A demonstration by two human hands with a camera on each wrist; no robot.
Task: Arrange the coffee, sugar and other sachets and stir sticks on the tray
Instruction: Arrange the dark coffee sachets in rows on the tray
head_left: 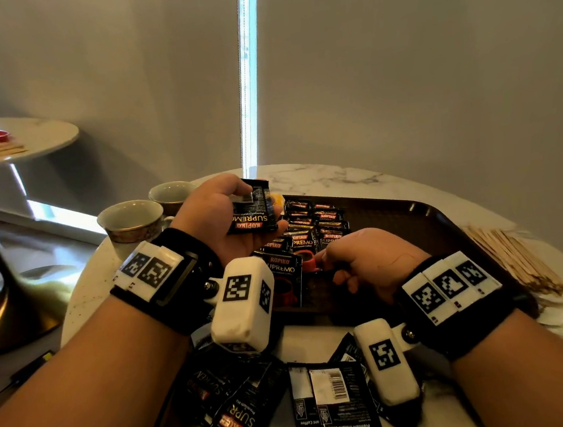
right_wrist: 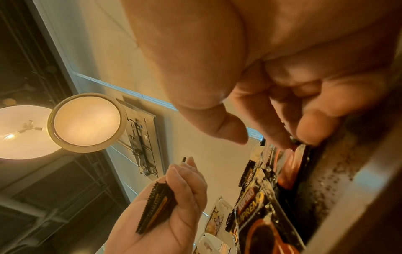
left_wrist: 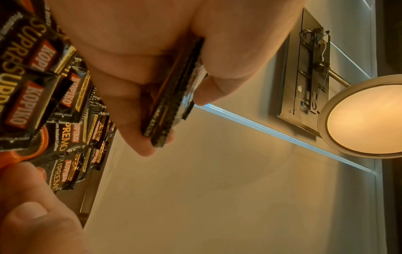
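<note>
Head view: left hand, palm up, with its grip clamped on a thin stack of glossy black coffee sachets above the dark brown tray. Right hand, fingers curled down, pinches the serrated edge of a flat sachet lying in overlapping rows on the tray's pebbled floor. Loose sachets lie on the marble table; pale wooden stir sticks lie right of the tray.
</note>
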